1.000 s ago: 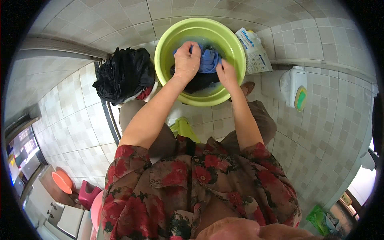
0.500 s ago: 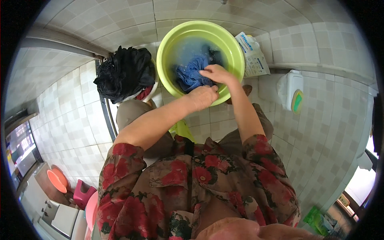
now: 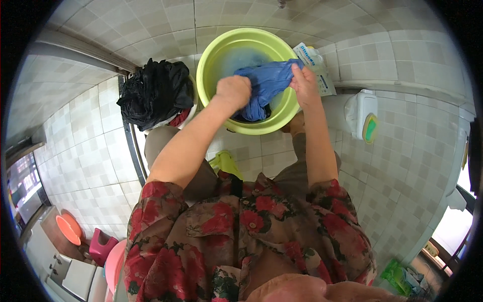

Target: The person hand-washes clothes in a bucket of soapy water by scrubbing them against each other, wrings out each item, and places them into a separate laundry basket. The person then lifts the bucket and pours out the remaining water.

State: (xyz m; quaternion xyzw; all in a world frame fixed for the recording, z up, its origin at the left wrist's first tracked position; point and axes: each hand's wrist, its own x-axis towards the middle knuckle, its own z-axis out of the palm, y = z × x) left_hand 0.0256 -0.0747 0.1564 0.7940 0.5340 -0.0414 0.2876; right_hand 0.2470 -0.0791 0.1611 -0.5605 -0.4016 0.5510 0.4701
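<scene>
A blue garment (image 3: 271, 78) is stretched between my two hands over a yellow-green basin (image 3: 202, 75). My right hand (image 3: 305, 85) pinches one end of the cloth at the basin's right rim. On the left, my left hand (image 3: 234, 91) is closed in a fist on the garment's other side. The lower part of the cloth hangs in folds into the basin. Cloudy water (image 3: 245, 55) shows behind it, and a bit of dark cloth peeks out below the blue folds.
Left of the basin, black clothes (image 3: 156, 93) are heaped over a white tub (image 3: 193, 95), with dark red cloth (image 3: 180, 118) beneath. A white pouch (image 3: 314, 60) stands at the right against the wall. Further right is a white container (image 3: 370, 103) with a green-and-yellow scrubber (image 3: 371, 129).
My right hand has moved right and lifted one end of the blue garment from the water. My left hand has shifted left and up, and the cloth is now spread between them.
</scene>
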